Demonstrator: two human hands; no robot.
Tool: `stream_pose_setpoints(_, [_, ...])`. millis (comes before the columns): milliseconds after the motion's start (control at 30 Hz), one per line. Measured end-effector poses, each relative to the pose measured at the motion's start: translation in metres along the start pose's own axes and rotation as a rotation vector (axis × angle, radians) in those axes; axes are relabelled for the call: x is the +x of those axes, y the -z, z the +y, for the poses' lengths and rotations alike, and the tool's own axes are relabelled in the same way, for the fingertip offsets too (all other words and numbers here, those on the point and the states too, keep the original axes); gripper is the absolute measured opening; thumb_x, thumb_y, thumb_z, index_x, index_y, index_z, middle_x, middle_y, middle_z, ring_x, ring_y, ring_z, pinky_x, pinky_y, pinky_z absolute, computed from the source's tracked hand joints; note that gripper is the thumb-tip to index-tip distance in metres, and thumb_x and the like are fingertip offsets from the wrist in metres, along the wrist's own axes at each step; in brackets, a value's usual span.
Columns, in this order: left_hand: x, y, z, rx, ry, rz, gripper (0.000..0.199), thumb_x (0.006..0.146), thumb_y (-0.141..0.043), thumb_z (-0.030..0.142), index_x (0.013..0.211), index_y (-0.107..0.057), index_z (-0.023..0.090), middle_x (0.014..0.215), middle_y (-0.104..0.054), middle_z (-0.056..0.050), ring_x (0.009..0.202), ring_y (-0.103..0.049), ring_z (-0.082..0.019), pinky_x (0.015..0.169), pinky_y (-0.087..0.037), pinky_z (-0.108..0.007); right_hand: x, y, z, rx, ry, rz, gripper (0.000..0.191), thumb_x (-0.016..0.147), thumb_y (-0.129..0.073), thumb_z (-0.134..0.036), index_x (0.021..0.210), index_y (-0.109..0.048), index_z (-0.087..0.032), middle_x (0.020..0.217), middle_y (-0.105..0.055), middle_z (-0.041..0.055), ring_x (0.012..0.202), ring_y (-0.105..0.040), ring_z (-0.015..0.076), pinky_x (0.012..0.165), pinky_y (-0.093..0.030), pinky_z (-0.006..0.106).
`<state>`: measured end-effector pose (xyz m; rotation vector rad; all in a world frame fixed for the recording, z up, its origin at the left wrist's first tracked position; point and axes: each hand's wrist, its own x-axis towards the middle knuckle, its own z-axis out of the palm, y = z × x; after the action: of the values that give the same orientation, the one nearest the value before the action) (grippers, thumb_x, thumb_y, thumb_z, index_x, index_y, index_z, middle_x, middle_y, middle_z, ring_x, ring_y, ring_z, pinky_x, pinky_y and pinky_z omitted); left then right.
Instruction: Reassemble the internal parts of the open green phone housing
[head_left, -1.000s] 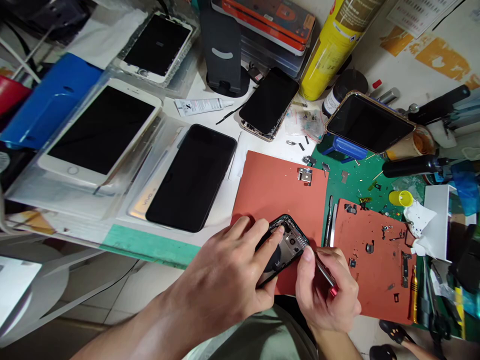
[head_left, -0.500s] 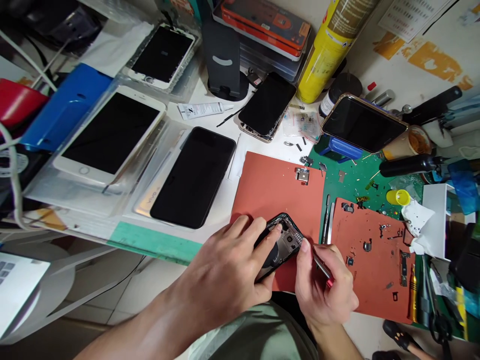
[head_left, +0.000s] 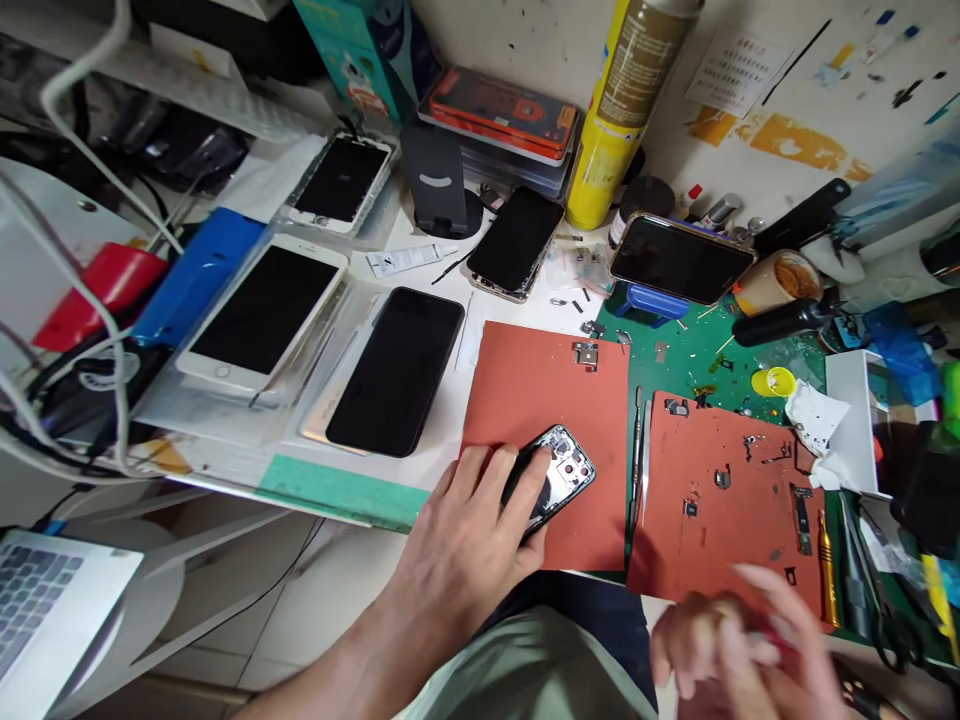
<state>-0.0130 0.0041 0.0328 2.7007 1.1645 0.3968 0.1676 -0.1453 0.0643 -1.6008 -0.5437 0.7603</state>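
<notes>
At the far left I see a laptop, lower than the table, partly cut by the edge of my view. Next to the right, on the table, a red object is near some white cables, and beside it is a long blue object. Then a white phone lies face up on clear plastic, and a larger black phone lies beside it, also face up.

My left hand grasps an opened phone by its lower part, with fingers over the inner side. This phone is tilted, above the front part of a reddish mat; I cannot tell whether it touches the mat. Farther back on the same mat sits a small metal part.

Just beside this mat, two thin tools lie side by side. My right hand is well apart from the phone, in front of a second mat with small parts on it. The hand is blurred, so I cannot tell whether its fingers hold something. Rightmost, a golden screwdriver lies along this mat's edge.
</notes>
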Motion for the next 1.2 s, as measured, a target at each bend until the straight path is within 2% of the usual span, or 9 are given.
stream_pose_setpoints(67, [-0.001, -0.001, 0.002, 0.003, 0.020, -0.011, 0.069, 0.085, -0.071, 0.016, 0.152, -0.053, 0.016, 0.125, -0.070, -0.014, 0.109, -0.067, -0.036, 0.087, -0.065, -0.050, -0.009, -0.019, 0.006, -0.005, -0.363, -0.122, 0.027, 0.105, -0.072, -0.050, 0.118, -0.074, -0.027, 0.059, -0.054, -0.0060, 0.045, -0.043, 0.0095, 0.043, -0.031, 0.021])
stream_pose_setpoints(133, [-0.002, -0.001, 0.004, 0.001, 0.041, -0.028, 0.074, 0.085, -0.074, 0.017, 0.155, -0.050, 0.018, 0.125, -0.070, -0.013, 0.110, -0.067, -0.035, 0.087, -0.064, -0.049, -0.013, -0.038, 0.015, -0.046, -0.511, -0.189, 0.042, 0.096, -0.080, -0.062, 0.104, -0.077, -0.021, 0.070, -0.064, -0.0003, 0.050, -0.040, 0.0073, 0.045, -0.026, 0.022])
stream_pose_setpoints(233, [-0.004, 0.000, 0.011, -0.010, 0.099, -0.040, 0.078, 0.086, -0.079, 0.021, 0.157, -0.046, 0.021, 0.125, -0.070, -0.011, 0.111, -0.068, -0.035, 0.087, -0.065, -0.049, -0.012, -0.055, 0.026, -0.021, -0.532, -0.275, 0.057, 0.089, -0.079, -0.073, 0.104, -0.078, -0.018, 0.075, -0.064, 0.0002, 0.051, -0.032, 0.0059, 0.045, -0.023, 0.023])
stream_pose_setpoints(400, [-0.008, -0.004, 0.029, -0.100, 0.290, -0.053, 0.069, 0.093, -0.079, 0.030, 0.154, -0.048, 0.020, 0.125, -0.069, -0.010, 0.118, -0.067, -0.035, 0.091, -0.063, -0.048, -0.019, -0.060, 0.041, 0.172, -0.616, -0.355, 0.075, 0.087, -0.074, -0.083, 0.122, -0.073, -0.016, 0.053, -0.022, -0.0144, 0.044, -0.015, 0.0064, 0.041, -0.013, 0.023])
stream_pose_setpoints(600, [-0.009, -0.010, 0.038, -0.214, 0.440, -0.088, 0.081, 0.090, -0.085, 0.041, 0.160, -0.048, 0.021, 0.138, -0.068, -0.014, 0.127, -0.065, -0.040, 0.100, -0.059, -0.054, -0.029, -0.061, 0.058, 0.171, -0.470, -0.357, 0.062, 0.087, -0.078, -0.076, 0.109, -0.078, -0.018, 0.060, -0.039, -0.0084, 0.052, -0.028, 0.0082, 0.047, -0.027, 0.022])
stream_pose_setpoints(767, [-0.014, -0.007, 0.025, -0.746, 0.711, -0.012, 0.072, 0.099, -0.068, 0.060, 0.159, -0.052, 0.024, 0.135, -0.072, -0.013, 0.117, -0.071, -0.034, 0.104, -0.056, -0.054, -0.028, -0.042, 0.059, 0.152, -0.480, -0.389, 0.060, 0.091, -0.074, -0.076, 0.096, -0.078, -0.016, 0.054, -0.026, -0.0117, 0.047, -0.017, 0.0066, 0.044, -0.013, 0.024])
stream_pose_setpoints(867, [-0.016, -0.004, 0.023, -1.072, 0.761, 0.042, 0.073, 0.098, -0.065, 0.068, 0.153, -0.058, 0.019, 0.125, -0.077, -0.013, 0.114, -0.074, -0.029, 0.104, -0.058, -0.045, -0.031, -0.021, 0.060, 0.113, -0.498, -0.420, 0.064, 0.090, -0.074, -0.078, 0.098, -0.077, -0.015, 0.055, -0.035, -0.0099, 0.046, -0.017, 0.0055, 0.044, -0.010, 0.025])
stream_pose_setpoints(1067, [-0.017, 0.011, 0.049, -1.296, 0.718, 0.003, 0.054, 0.097, -0.068, 0.067, 0.116, -0.076, 0.017, 0.100, -0.081, -0.009, 0.094, -0.076, -0.024, 0.085, -0.061, -0.033, -0.039, 0.013, 0.065, 0.053, -0.461, -0.549, 0.066, 0.093, -0.069, -0.079, 0.099, -0.078, -0.014, 0.054, -0.039, -0.0082, 0.046, -0.017, 0.0054, 0.048, -0.011, 0.027])
stream_pose_setpoints(1200, [-0.020, 0.018, 0.061, -1.321, 0.754, 0.031, 0.047, 0.095, -0.074, 0.064, 0.092, -0.074, 0.017, 0.080, -0.074, -0.002, 0.074, -0.065, -0.015, 0.069, -0.052, -0.024, -0.045, 0.027, 0.055, 0.031, -0.469, -0.560, 0.064, 0.094, -0.069, -0.077, 0.101, -0.079, -0.014, 0.067, -0.059, 0.0002, 0.047, -0.020, 0.0046, 0.047, -0.009, 0.027])
